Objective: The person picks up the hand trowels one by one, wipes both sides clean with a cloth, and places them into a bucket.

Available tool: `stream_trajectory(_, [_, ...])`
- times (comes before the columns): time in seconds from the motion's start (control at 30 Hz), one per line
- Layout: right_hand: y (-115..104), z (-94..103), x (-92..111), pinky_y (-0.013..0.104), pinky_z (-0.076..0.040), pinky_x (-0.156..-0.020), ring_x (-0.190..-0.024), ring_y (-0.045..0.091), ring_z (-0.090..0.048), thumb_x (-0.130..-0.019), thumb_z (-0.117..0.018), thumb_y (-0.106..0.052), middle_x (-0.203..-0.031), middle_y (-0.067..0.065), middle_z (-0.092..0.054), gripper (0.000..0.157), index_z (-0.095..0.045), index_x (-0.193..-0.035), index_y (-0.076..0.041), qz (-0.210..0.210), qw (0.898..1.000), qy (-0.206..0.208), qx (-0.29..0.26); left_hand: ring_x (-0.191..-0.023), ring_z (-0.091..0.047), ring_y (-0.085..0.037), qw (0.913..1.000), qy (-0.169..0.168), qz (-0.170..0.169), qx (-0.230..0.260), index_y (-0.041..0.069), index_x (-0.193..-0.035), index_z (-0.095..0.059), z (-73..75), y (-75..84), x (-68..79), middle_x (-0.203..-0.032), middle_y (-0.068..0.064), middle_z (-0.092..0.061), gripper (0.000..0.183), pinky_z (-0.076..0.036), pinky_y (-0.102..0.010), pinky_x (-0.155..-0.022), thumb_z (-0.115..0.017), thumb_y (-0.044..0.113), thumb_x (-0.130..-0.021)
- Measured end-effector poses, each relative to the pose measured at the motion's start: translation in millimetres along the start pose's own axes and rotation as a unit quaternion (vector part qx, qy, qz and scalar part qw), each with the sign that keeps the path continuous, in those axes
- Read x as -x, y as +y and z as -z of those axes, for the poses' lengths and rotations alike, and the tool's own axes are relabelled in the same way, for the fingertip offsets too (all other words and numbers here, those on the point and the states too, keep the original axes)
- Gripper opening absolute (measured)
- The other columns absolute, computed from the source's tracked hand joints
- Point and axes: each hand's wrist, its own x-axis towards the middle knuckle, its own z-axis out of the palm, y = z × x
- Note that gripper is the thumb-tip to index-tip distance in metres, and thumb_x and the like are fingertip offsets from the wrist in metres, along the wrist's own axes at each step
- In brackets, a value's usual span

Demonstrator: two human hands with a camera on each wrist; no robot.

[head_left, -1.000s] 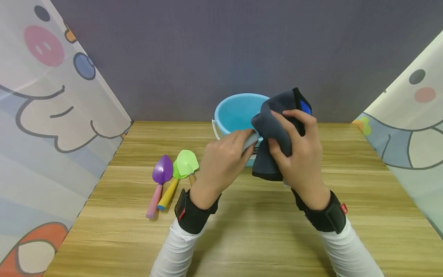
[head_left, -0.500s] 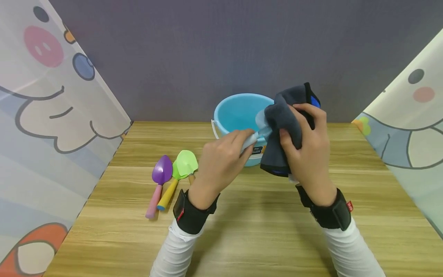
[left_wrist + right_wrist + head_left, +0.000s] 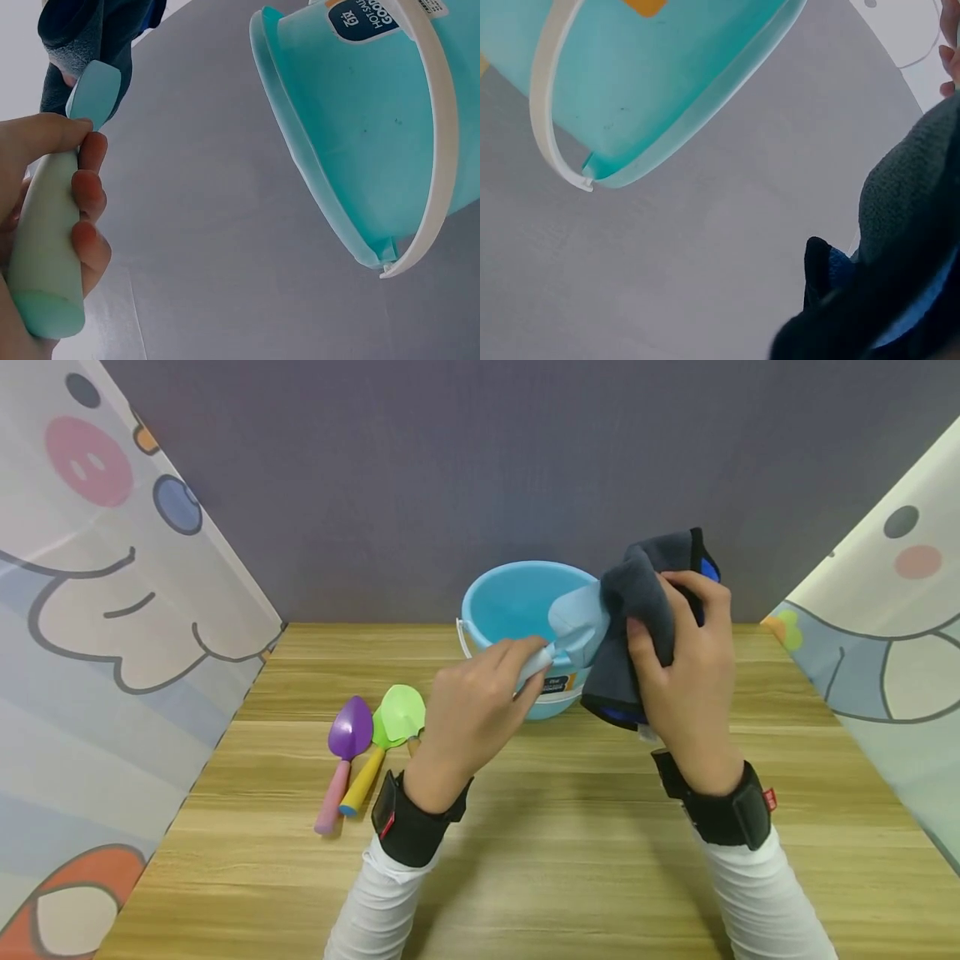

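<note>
My left hand (image 3: 476,706) grips the pale handle of a light blue toy shovel (image 3: 576,620), with the blade pointing up and to the right. In the left wrist view the handle (image 3: 49,232) lies in the curled fingers, its end mint green. My right hand (image 3: 686,677) holds a bunched dark grey cloth (image 3: 637,610) with black edging and a blue underside. The cloth's left fold covers the blade's right edge. Both are held up in front of a light blue bucket (image 3: 498,602), which has a white handle and a label.
On the table (image 3: 540,860), left of my left hand, lie a purple toy shovel (image 3: 351,731) with a pink handle and two green ones (image 3: 403,712), partly overlapping. A grey wall stands behind the bucket, and cartoon-printed sheets flank both sides.
My right hand and the cloth have moved right and slightly up, uncovering most of the shovel's blade. My left hand has hardly moved, and the bucket stays in place.
</note>
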Motion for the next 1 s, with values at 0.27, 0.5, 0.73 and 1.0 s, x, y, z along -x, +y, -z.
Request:
stream_trajectory(0.27, [3,3.4,-2,0.054,-0.043,-0.107,-0.129,0.037,-0.053,-0.097,-0.058,-0.038,-0.139,0.020,-0.055,0.046,-0.067,-0.131,-0.011,-0.011,1.000,-0.003,0.019,-0.064,-0.068,-0.009,0.9998,-0.016,0.012,0.006,0.009,-0.110,-0.071,0.5,1.8,1.9,-0.091,0.001,-0.076,0.020,-0.043,-0.023,-0.046,-0.072,0.017,-0.091])
stream_trajectory(0.5, [8,7.7,-3,0.056,-0.042,-0.108,-0.129,0.038,-0.051,-0.097,-0.058,-0.040,-0.139,0.021,-0.055,0.047,-0.067,-0.131,-0.009,-0.012,1.000,-0.004,0.022,-0.060,-0.061,-0.008,0.9990,-0.035,0.020,0.020,0.010,-0.110,-0.070,-1.2,4.4,2.0,-0.095,0.002,-0.074,0.022,-0.041,-0.022,-0.045,-0.066,0.024,-0.093])
stream_trajectory(0.73, [12,13.3,-7,0.054,-0.041,-0.107,-0.130,0.038,-0.051,-0.095,-0.060,-0.043,-0.139,0.020,-0.055,0.048,-0.069,-0.128,-0.009,-0.028,0.999,0.009,0.024,-0.065,-0.059,-0.008,0.9954,-0.066,0.050,0.049,0.012,-0.112,-0.068,-6.4,8.4,2.3,-0.099,0.003,-0.071,0.022,-0.040,-0.023,-0.047,-0.060,0.024,-0.095])
stream_trajectory(1.0, [10,25.5,-12,0.052,-0.039,-0.107,-0.129,0.036,-0.051,-0.095,-0.058,-0.051,-0.140,0.017,-0.054,0.052,-0.069,-0.128,-0.012,-0.030,0.998,0.048,0.004,-0.076,-0.063,-0.010,0.9848,-0.131,0.085,0.076,0.011,-0.119,-0.066,-20.4,24.5,-0.5,-0.106,0.000,-0.069,0.025,-0.049,-0.026,-0.054,-0.058,0.025,-0.100])
